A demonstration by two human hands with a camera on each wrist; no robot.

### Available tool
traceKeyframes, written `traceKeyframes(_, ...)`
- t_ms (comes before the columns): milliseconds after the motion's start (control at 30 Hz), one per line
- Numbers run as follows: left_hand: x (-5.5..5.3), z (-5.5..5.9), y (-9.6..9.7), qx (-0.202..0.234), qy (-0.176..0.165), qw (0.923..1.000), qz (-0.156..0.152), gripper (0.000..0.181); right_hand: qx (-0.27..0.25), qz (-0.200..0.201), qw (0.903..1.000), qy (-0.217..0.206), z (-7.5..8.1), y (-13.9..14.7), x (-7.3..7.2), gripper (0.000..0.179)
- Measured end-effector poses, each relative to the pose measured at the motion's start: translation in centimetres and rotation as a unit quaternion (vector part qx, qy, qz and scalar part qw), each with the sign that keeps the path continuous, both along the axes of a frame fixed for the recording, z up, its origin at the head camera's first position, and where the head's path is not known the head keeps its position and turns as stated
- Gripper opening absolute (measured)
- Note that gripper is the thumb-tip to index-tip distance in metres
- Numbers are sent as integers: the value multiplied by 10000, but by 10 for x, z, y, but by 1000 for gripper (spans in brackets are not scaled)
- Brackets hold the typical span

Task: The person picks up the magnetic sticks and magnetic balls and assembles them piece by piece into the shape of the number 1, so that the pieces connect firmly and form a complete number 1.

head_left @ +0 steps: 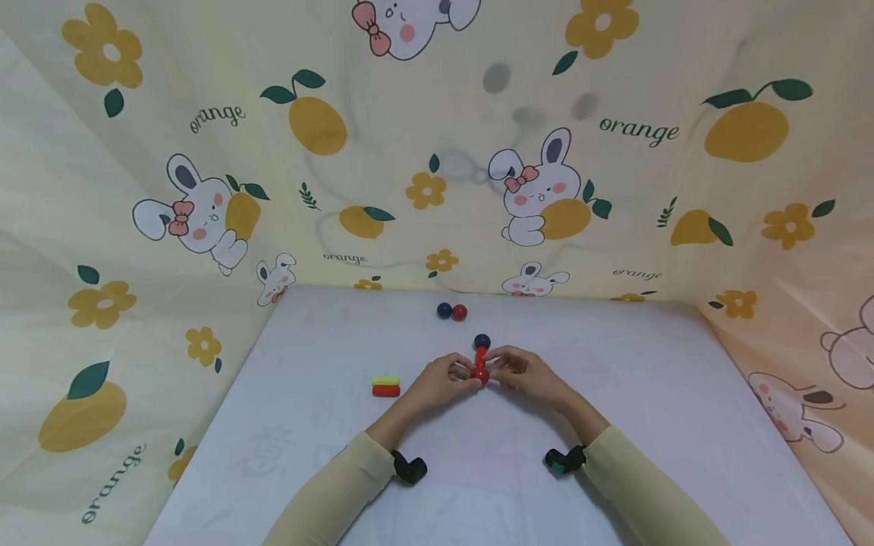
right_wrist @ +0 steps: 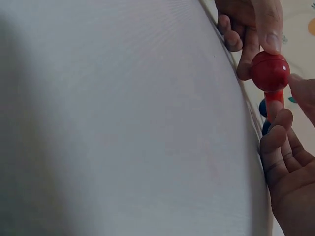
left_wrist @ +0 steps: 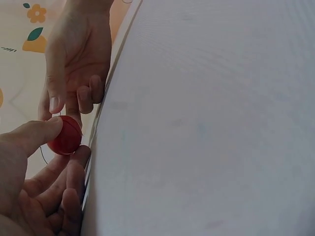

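My left hand [head_left: 442, 381] pinches a red ball [head_left: 480, 374] between thumb and fingers, as the left wrist view also shows. From that ball a short orange-red rod [head_left: 481, 356] runs away from me to a dark blue ball [head_left: 482, 341], forming a small dumbbell shape. My right hand [head_left: 526, 373] holds the rod close behind the red ball, its index fingertip on the rod in the right wrist view. The right thumb [right_wrist: 302, 91] lies right at the red ball's side, and its other fingers are bent.
Farther back on the white table [head_left: 307, 455] a second dark blue ball [head_left: 444, 310] and another red ball [head_left: 460, 312] sit side by side. Left of my left hand lie a yellow rod [head_left: 385, 381] and a red rod [head_left: 385, 391]. A patterned cloth [head_left: 410, 136] stands behind the table.
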State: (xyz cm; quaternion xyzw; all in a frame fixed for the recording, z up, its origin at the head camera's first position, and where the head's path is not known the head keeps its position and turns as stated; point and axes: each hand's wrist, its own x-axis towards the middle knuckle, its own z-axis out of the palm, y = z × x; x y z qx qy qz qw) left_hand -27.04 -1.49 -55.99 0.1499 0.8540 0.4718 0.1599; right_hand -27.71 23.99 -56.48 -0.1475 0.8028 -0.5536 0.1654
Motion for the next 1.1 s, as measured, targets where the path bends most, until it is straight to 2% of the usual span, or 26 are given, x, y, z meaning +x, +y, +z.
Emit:
traceKeyframes(367,-2,-1,-2,-26,15,10000,-80,34,-42,442,9981,430,-2,0,1,37)
traceKeyframes(867,-1,-1,-2,169,-27,9998,-105,36,-25,659,9937,910,-4,-3,-1,42)
traceKeyframes(1100,0,0,-2,173,-60,9998,-80,38,156,662,9937,887,-3,-5,0,43)
